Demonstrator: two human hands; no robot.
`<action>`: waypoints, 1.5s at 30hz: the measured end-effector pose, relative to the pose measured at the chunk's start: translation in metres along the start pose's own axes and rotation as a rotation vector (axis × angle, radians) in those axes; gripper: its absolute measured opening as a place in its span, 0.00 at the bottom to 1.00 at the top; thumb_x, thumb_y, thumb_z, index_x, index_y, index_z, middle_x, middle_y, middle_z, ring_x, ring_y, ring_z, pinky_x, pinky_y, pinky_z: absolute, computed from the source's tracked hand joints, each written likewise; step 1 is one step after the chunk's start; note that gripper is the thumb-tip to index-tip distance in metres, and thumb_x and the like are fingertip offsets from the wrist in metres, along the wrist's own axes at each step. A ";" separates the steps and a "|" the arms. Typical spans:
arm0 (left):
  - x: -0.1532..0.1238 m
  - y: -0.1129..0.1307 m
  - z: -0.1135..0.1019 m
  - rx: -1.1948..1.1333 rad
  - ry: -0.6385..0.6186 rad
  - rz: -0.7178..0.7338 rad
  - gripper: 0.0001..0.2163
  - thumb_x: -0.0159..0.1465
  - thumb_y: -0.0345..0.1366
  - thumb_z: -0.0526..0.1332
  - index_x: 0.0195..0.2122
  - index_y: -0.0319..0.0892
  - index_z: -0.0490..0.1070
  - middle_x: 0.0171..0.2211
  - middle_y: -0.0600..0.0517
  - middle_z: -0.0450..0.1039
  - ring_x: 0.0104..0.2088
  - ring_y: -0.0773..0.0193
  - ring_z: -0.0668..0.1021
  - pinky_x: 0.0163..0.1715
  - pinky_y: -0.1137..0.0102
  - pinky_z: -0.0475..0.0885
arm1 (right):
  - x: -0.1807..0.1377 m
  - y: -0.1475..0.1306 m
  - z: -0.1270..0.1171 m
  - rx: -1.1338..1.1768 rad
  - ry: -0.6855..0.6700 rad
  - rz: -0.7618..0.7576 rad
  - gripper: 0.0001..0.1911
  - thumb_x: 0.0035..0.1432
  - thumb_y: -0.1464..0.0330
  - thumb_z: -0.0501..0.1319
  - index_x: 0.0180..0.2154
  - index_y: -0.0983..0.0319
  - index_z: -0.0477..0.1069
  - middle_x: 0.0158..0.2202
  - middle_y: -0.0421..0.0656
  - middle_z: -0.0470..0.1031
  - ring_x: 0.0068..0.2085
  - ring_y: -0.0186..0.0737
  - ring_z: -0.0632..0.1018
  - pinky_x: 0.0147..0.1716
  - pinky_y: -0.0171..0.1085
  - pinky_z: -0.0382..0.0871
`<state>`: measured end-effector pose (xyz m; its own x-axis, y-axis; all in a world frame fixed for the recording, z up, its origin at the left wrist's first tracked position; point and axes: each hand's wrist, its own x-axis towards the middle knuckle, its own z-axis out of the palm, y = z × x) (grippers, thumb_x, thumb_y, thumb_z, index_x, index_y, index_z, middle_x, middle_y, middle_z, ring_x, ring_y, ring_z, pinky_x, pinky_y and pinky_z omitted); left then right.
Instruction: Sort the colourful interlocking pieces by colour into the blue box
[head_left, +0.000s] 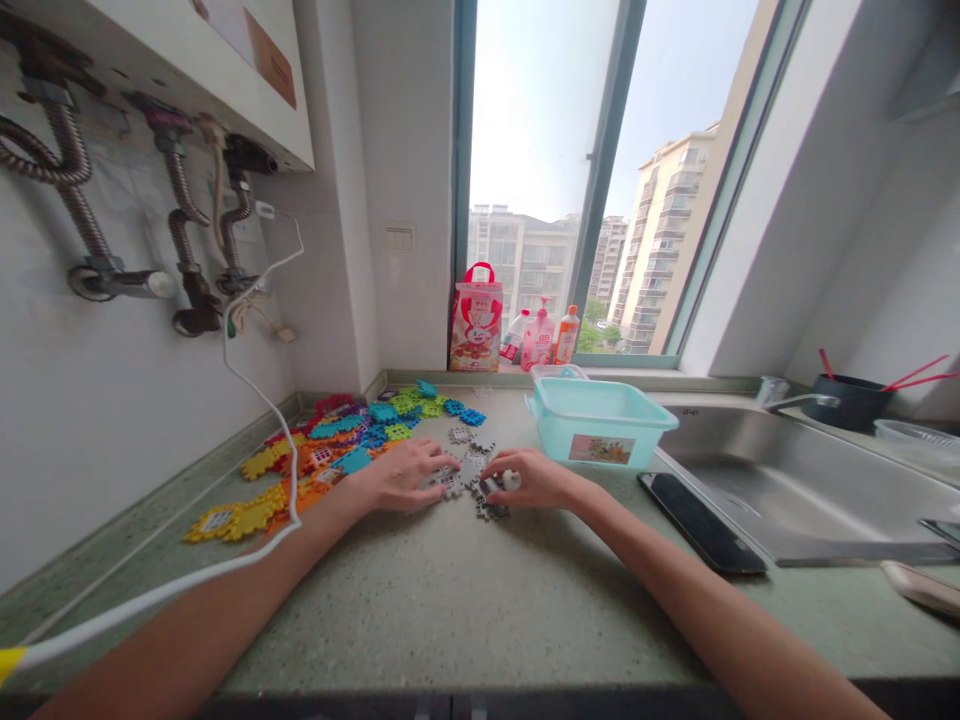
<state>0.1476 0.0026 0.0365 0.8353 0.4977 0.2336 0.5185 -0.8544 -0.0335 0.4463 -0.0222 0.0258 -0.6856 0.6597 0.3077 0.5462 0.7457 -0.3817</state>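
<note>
Grey toothed building pieces [474, 466] lie flat on the counter between my two hands, with their edges close together. My left hand [405, 474] reaches in from the left, its thumb and fingertips on the edge of a grey piece with a white window grid [448, 484]. From the other side my right hand [534, 478] curls its thumb and fingers around a darker grey toothed piece [492, 490], partly hiding it. One more grey piece [460, 436] lies just beyond them. Whether the grey pieces are locked together cannot be made out.
Colourful toothed pieces [352, 425] are heaped at the left, crossed by a white cable [292, 450]. A turquoise bin [551, 440] stands behind my right hand. A black phone [701, 525] lies beside the sink [806, 545]. Bottles [538, 340] and a bag [477, 330] line the windowsill.
</note>
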 end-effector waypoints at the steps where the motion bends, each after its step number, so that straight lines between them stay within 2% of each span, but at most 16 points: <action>1: 0.000 -0.001 0.001 0.001 0.005 -0.001 0.18 0.69 0.44 0.61 0.59 0.52 0.72 0.47 0.48 0.75 0.51 0.52 0.76 0.54 0.62 0.69 | 0.000 0.000 0.000 -0.004 -0.002 0.009 0.18 0.60 0.57 0.70 0.50 0.56 0.82 0.45 0.45 0.83 0.45 0.44 0.81 0.48 0.40 0.73; 7: 0.000 -0.004 0.004 -0.002 0.019 0.003 0.17 0.71 0.47 0.59 0.58 0.51 0.74 0.47 0.47 0.76 0.50 0.52 0.77 0.53 0.61 0.70 | -0.001 -0.002 0.001 -0.038 -0.021 0.037 0.19 0.58 0.57 0.71 0.50 0.56 0.82 0.45 0.44 0.83 0.46 0.45 0.81 0.49 0.41 0.73; 12: -0.001 -0.011 0.005 0.005 0.012 -0.008 0.18 0.72 0.49 0.58 0.58 0.52 0.74 0.47 0.48 0.77 0.50 0.52 0.77 0.54 0.60 0.68 | -0.003 -0.003 -0.007 -0.070 0.037 0.066 0.26 0.61 0.55 0.68 0.57 0.60 0.77 0.47 0.49 0.81 0.46 0.47 0.81 0.50 0.44 0.72; 19: -0.003 -0.018 0.007 0.037 0.004 -0.030 0.19 0.73 0.51 0.55 0.61 0.53 0.73 0.50 0.47 0.77 0.51 0.51 0.77 0.56 0.58 0.67 | -0.007 -0.021 -0.031 0.060 -0.162 0.060 0.28 0.58 0.46 0.69 0.51 0.59 0.80 0.46 0.46 0.79 0.44 0.44 0.80 0.45 0.39 0.72; 23: -0.002 -0.019 0.010 0.030 0.014 -0.043 0.20 0.73 0.52 0.55 0.61 0.53 0.73 0.51 0.47 0.77 0.51 0.51 0.76 0.55 0.59 0.67 | -0.007 -0.028 -0.018 -0.015 -0.131 0.092 0.29 0.55 0.45 0.71 0.49 0.58 0.79 0.47 0.46 0.77 0.45 0.46 0.79 0.47 0.41 0.73; 28: -0.002 -0.020 0.012 0.009 0.024 -0.049 0.21 0.73 0.53 0.54 0.61 0.53 0.73 0.50 0.46 0.76 0.51 0.51 0.76 0.55 0.59 0.68 | -0.005 -0.026 0.004 -0.173 -0.099 0.156 0.28 0.51 0.47 0.74 0.48 0.58 0.79 0.44 0.48 0.78 0.43 0.48 0.80 0.45 0.42 0.73; 36: -0.002 -0.015 0.007 -0.012 0.028 -0.061 0.21 0.73 0.53 0.54 0.60 0.53 0.74 0.50 0.46 0.76 0.51 0.51 0.76 0.54 0.60 0.68 | -0.003 -0.019 -0.003 -0.147 -0.116 0.112 0.25 0.54 0.53 0.73 0.50 0.56 0.79 0.41 0.44 0.81 0.39 0.42 0.81 0.40 0.37 0.73; 39: -0.002 -0.012 0.006 -0.020 0.013 -0.045 0.20 0.73 0.52 0.55 0.61 0.53 0.74 0.51 0.46 0.76 0.51 0.51 0.76 0.54 0.60 0.69 | -0.003 -0.009 -0.006 -0.143 -0.053 0.112 0.26 0.56 0.52 0.72 0.52 0.57 0.79 0.42 0.45 0.82 0.39 0.43 0.81 0.42 0.39 0.73; 45: 0.002 -0.002 0.006 -0.078 0.016 0.035 0.19 0.72 0.50 0.57 0.61 0.55 0.73 0.53 0.47 0.75 0.54 0.52 0.76 0.56 0.61 0.69 | -0.003 0.019 0.002 -0.164 0.235 0.167 0.26 0.66 0.54 0.65 0.60 0.58 0.72 0.50 0.49 0.78 0.44 0.45 0.81 0.49 0.44 0.75</action>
<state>0.1496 0.0060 0.0313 0.8493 0.4657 0.2488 0.4729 -0.8805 0.0336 0.4577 -0.0104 0.0163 -0.4606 0.7636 0.4524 0.7249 0.6178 -0.3047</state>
